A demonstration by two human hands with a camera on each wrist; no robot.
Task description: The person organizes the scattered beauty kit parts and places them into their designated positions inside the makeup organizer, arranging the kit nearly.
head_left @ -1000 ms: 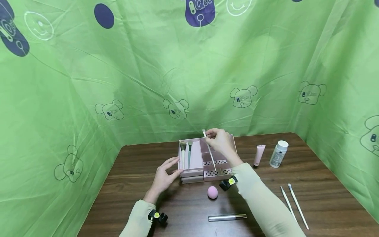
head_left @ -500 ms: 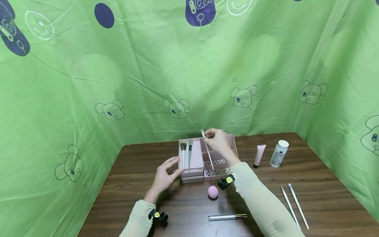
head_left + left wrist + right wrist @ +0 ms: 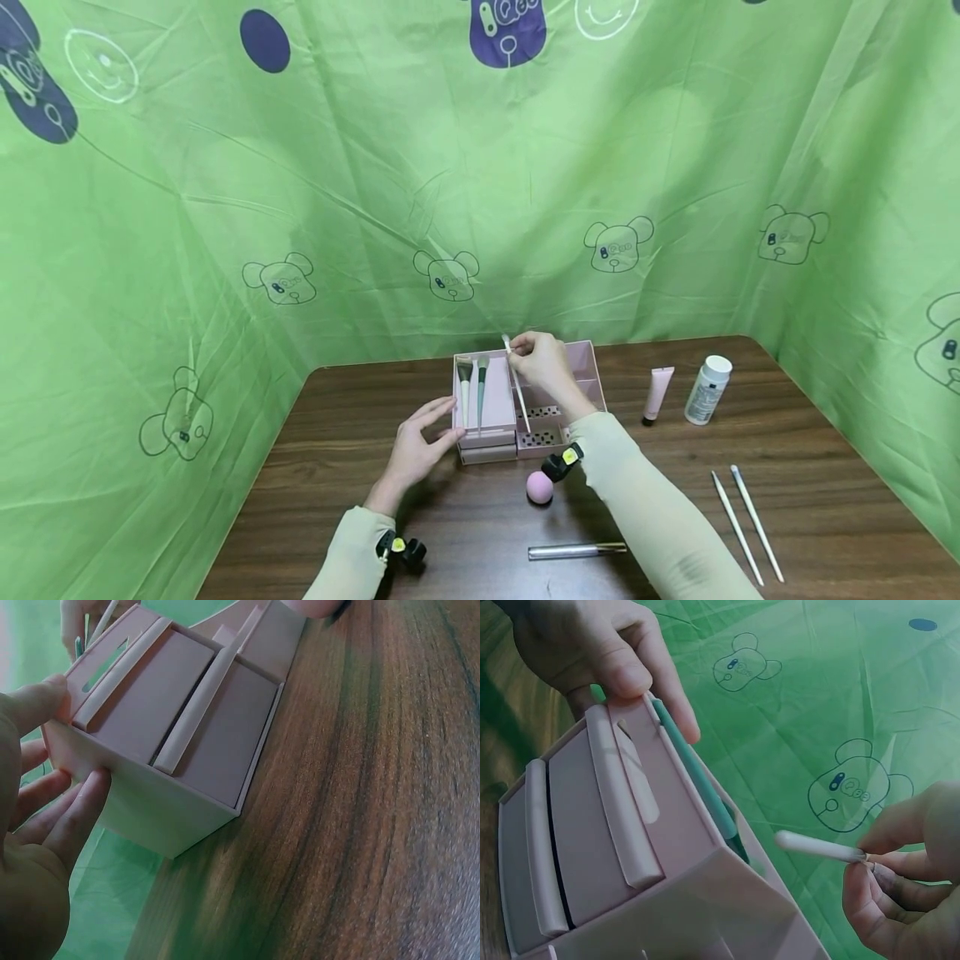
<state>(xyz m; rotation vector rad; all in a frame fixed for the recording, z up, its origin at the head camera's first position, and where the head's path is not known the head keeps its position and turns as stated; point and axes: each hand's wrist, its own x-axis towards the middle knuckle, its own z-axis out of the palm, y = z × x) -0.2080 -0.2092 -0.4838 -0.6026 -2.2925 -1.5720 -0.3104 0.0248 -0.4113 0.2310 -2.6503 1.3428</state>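
A pink makeup organizer (image 3: 498, 396) stands at the back of the table. Its left part has drawers (image 3: 157, 697) under an upper tray; its right part has compartments. My left hand (image 3: 411, 450) rests its thumb on the front left corner and its fairly straight fingers against the side wall. Between thumb and fingertips my right hand (image 3: 543, 367) pinches a thin white makeup brush (image 3: 520, 393), held slanted over the organizer near the divider. In the right wrist view the handle end (image 3: 810, 845) points toward the box. Two brushes (image 3: 481, 396) lie in the upper left tray.
In front of the organizer sit a pink ball-shaped sponge (image 3: 539, 487) and a silver tube (image 3: 576, 551). To the right are a pink squeeze tube (image 3: 657, 395), a white bottle (image 3: 707, 389) and two thin white sticks (image 3: 756, 521). A green curtain (image 3: 480, 208) surrounds the table.
My right hand has shifted left with the white brush, from over the right compartments to near the divider. The left hand has stayed at the corner.
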